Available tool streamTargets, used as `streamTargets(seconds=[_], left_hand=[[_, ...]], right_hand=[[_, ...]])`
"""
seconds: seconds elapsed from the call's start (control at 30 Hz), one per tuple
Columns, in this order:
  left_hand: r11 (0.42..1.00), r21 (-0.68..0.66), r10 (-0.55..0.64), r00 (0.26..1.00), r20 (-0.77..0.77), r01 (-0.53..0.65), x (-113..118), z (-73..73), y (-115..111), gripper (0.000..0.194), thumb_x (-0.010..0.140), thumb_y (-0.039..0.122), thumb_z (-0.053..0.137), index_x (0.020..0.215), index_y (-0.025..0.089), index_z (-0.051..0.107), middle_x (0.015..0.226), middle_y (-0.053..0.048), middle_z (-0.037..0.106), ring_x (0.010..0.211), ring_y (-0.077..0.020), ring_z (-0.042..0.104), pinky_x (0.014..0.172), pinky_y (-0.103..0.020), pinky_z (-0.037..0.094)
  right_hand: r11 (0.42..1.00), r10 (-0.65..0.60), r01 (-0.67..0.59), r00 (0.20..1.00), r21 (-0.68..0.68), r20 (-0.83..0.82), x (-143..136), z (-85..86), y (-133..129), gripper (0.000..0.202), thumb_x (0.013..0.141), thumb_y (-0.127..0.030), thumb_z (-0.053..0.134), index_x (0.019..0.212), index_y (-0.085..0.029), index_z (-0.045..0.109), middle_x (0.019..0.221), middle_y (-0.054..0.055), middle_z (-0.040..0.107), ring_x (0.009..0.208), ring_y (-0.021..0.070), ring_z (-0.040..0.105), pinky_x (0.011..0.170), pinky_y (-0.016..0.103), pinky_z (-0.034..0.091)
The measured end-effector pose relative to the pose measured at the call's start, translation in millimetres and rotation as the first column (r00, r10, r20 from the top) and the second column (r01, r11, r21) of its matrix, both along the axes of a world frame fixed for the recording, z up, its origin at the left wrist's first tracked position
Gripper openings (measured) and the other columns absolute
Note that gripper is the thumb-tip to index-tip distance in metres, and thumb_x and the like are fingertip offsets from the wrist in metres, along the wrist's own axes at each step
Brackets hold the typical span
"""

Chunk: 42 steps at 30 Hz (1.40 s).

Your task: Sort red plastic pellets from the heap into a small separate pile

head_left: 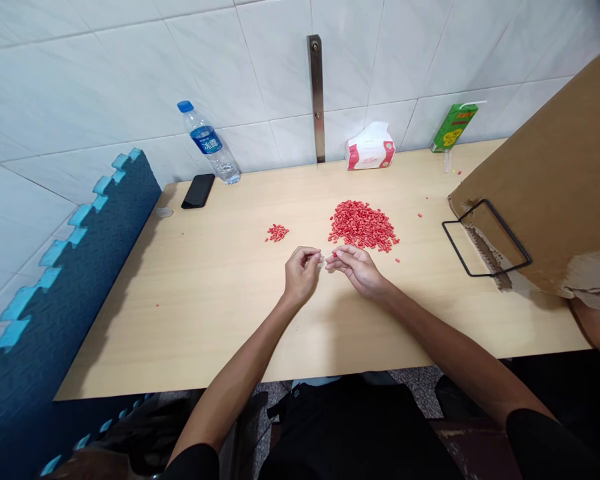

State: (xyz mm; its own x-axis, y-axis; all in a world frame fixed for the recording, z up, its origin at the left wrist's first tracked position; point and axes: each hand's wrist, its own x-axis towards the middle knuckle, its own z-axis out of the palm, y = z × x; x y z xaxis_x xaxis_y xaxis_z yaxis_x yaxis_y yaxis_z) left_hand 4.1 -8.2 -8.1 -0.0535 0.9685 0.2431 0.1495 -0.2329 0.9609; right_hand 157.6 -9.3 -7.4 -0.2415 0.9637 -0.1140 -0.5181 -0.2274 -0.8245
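Observation:
My left hand [301,273] is closed in a pinch on a small whitish, see-through piece [323,262] whose kind I cannot make out. Facing it, my right hand [359,269] pinches a small red cylindrical piece [335,254] between thumb and finger. The fingertips of both hands are close together over the table. Just beyond my right hand lies a big heap of small red cylindrical pieces [364,225]. A much smaller pile of similar red pieces [277,233] sits beyond my left hand.
Along the tiled wall stand a water bottle [211,145], a tissue pack [371,150] and a green drink carton [454,128]; a black phone [198,191] lies nearby. A blue foam mat [95,253] borders the left. Cardboard [545,180] with a black wire frame [517,243] blocks the right.

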Motion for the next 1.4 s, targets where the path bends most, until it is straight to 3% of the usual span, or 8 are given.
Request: streamTargets(seconds=[0.1,0.3,0.43,0.63,1.03,1.4], left_hand=[[0.998,0.064,0.001,0.994,-0.107,0.006,-2,4.9,-1,0.010,0.080,0.025,0.063,0.083,0.019,0.070,0.084,-0.004,0.062,0.079,-0.0145,0.060,0.070,-0.026,0.048],[0.995,0.100,0.004,0.986,-0.166,0.013,-1,5.3,-3,0.016,0.084,0.023,0.056,0.090,0.020,0.071,0.088,-0.005,0.063,0.080,-0.0147,0.060,0.072,-0.027,0.048],[0.989,0.145,0.029,0.982,-0.184,-0.002,0,2.1,-5,0.019,0.084,0.024,0.057,0.100,0.020,0.066,0.089,-0.005,0.064,0.082,-0.0149,0.060,0.076,-0.028,0.048],[0.976,0.206,-0.028,0.976,-0.218,0.074,4,0.7,-12,0.024,0.080,0.022,0.061,0.104,0.020,0.056,0.080,-0.001,0.063,0.073,-0.0125,0.058,0.073,-0.027,0.047],[0.984,0.161,-0.054,0.984,-0.170,0.082,7,1.8,-12,0.022,0.080,0.024,0.061,0.100,0.020,0.052,0.078,-0.001,0.062,0.070,-0.0114,0.057,0.069,-0.026,0.047],[0.992,0.089,-0.075,0.988,-0.132,0.087,6,0.0,-11,0.018,0.078,0.027,0.064,0.093,0.019,0.059,0.078,-0.002,0.065,0.072,-0.0127,0.061,0.069,-0.026,0.048]], right_hand=[[1.000,-0.010,0.010,1.000,0.006,-0.002,0,-0.8,0,0.027,0.072,-0.039,0.074,0.084,-0.018,0.061,0.074,0.003,0.072,0.067,0.0162,0.069,0.070,0.030,0.051],[0.999,-0.045,0.045,0.998,0.013,0.037,0,-0.5,1,0.030,0.071,-0.042,0.074,0.081,-0.017,0.060,0.071,0.002,0.071,0.063,0.0156,0.068,0.067,0.030,0.051],[0.997,-0.077,0.073,0.990,0.038,0.114,-2,-0.5,1,0.034,0.069,-0.046,0.074,0.077,-0.017,0.059,0.067,0.002,0.070,0.057,0.0144,0.066,0.063,0.030,0.052],[0.986,-0.097,0.059,0.964,0.155,0.247,-6,-8.2,0,0.035,0.074,-0.050,0.068,0.075,-0.017,0.059,0.064,0.000,0.066,0.053,0.0128,0.063,0.059,0.028,0.052],[0.969,-0.094,0.015,0.946,0.247,0.310,-7,-17.2,0,0.032,0.081,-0.050,0.061,0.079,-0.018,0.058,0.061,-0.001,0.064,0.060,0.0140,0.063,0.062,0.029,0.051],[0.970,-0.101,0.017,0.936,0.244,0.336,-6,-17.5,0,0.033,0.079,-0.050,0.062,0.080,-0.018,0.061,0.068,0.001,0.065,0.060,0.0143,0.063,0.061,0.029,0.051]])
